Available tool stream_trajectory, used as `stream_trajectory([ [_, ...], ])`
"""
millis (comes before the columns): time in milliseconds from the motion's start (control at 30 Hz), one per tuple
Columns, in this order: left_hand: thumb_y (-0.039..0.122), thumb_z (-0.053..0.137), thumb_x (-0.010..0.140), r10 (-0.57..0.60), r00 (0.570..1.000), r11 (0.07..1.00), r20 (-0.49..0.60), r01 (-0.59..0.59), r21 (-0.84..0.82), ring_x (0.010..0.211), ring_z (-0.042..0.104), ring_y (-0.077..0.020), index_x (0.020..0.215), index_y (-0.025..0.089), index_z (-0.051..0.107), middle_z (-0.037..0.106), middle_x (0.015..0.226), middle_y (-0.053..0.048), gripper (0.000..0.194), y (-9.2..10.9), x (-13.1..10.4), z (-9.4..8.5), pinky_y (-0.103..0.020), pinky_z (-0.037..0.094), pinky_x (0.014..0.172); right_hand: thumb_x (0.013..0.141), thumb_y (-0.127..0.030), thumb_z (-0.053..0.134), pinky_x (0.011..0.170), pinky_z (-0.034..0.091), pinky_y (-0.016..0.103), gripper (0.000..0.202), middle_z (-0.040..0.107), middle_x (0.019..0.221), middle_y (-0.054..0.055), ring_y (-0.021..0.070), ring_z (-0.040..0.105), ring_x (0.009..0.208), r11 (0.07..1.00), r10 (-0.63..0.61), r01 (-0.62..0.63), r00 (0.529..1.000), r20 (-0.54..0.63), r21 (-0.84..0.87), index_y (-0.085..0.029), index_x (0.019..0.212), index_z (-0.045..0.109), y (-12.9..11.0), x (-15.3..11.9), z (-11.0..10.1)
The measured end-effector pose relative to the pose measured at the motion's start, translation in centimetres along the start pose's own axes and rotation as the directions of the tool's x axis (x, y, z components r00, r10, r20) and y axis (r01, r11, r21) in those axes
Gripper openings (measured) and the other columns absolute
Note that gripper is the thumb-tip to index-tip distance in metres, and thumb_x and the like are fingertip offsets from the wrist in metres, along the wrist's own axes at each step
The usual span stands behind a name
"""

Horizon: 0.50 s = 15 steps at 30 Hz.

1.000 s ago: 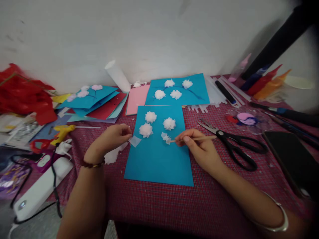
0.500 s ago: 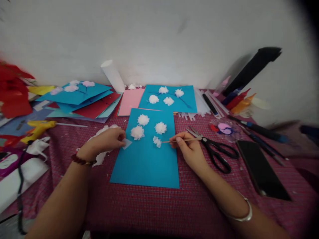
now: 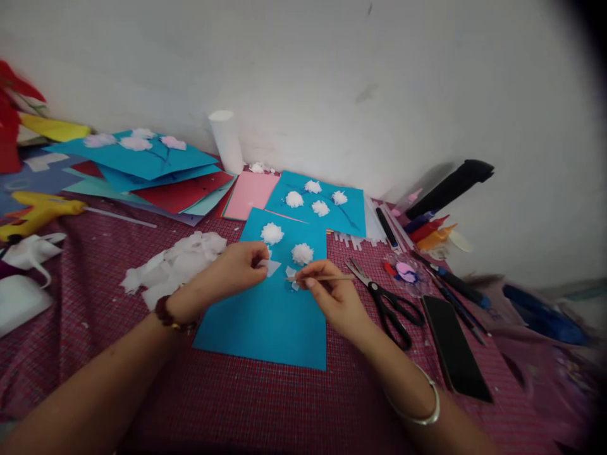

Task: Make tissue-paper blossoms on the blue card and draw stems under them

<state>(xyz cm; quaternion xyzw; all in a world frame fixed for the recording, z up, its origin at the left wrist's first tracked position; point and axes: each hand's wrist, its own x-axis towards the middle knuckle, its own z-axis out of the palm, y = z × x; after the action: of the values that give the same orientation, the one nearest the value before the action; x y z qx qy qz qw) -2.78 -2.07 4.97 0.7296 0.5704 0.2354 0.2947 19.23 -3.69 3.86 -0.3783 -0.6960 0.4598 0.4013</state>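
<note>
- Head view: left hand (image 3: 241, 268) is pinching a white tissue piece (image 3: 272, 268) in closed fingertips above the blue sheet (image 3: 265, 328).
- Head view: right hand (image 3: 334, 297), fingers curled shut, is gripping a thin stick (image 3: 329, 277) over the sheet.
- Head view: scissors (image 3: 374, 287) are lying beside it.

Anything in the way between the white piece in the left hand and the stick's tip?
Nothing visible. Between the white piece at the left hand's fingertips and the tip of the thin stick in the right hand, only blue sheet shows.
</note>
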Motion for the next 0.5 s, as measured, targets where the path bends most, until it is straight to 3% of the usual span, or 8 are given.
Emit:
stream_trajectory([
  [100,0.013,0.046,0.071,-0.002,0.997,0.993,-0.074,0.011,0.12,0.058,0.046,-0.0119,0.067,0.018,0.047,0.05,0.061,0.002,0.007,-0.4,0.4,1.8,-0.025,0.031,0.054,0.088,-0.016,0.049,0.077,0.051,0.031,0.012,0.064,0.094,0.006,0.0165,0.064,0.085,0.966,-0.069,0.084,0.995,0.069,-0.246,-0.02,0.095,0.058,-0.2,0.7,0.3],
  [200,0.01,0.045,0.075,0.075,0.991,0.966,-0.109,-0.045,0.253,0.07,0.05,-0.0156,0.071,0.017,0.051,0.055,0.074,-0.003,0.01,-0.4,0.5,3.1,-0.028,0.037,0.061,0.089,-0.018,0.048,0.077,0.051,0.032,0.013,0.065,0.097,0.008,0.0172,0.065,0.084,0.915,-0.078,0.104,0.994,0.081,-0.39,-0.019,0.099,0.057,-0.2,0.9,0.1],
  [333,0.012,0.045,0.081,0.203,0.972,0.919,-0.114,-0.149,0.364,0.088,0.053,-0.0202,0.075,0.017,0.056,0.056,0.086,-0.006,0.014,-0.2,0.5,4.4,-0.032,0.042,0.075,0.091,-0.02,0.047,0.075,0.051,0.033,0.014,0.066,0.095,0.008,0.0179,0.066,0.082,0.892,-0.027,0.049,0.998,0.053,-0.45,-0.018,0.101,0.056,0.0,0.7,-0.4],
  [500,0.015,0.044,0.087,0.228,0.955,0.898,-0.189,-0.132,0.419,0.086,0.054,-0.0204,0.08,0.015,0.058,0.057,0.086,-0.007,0.016,-0.2,1.1,5.2,-0.033,0.043,0.078,0.09,-0.02,0.047,0.075,0.051,0.032,0.013,0.066,0.094,0.008,0.0173,0.065,0.081,0.893,-0.022,0.046,0.998,0.058,-0.448,-0.018,0.098,0.057,0.0,0.6,-0.6],
])
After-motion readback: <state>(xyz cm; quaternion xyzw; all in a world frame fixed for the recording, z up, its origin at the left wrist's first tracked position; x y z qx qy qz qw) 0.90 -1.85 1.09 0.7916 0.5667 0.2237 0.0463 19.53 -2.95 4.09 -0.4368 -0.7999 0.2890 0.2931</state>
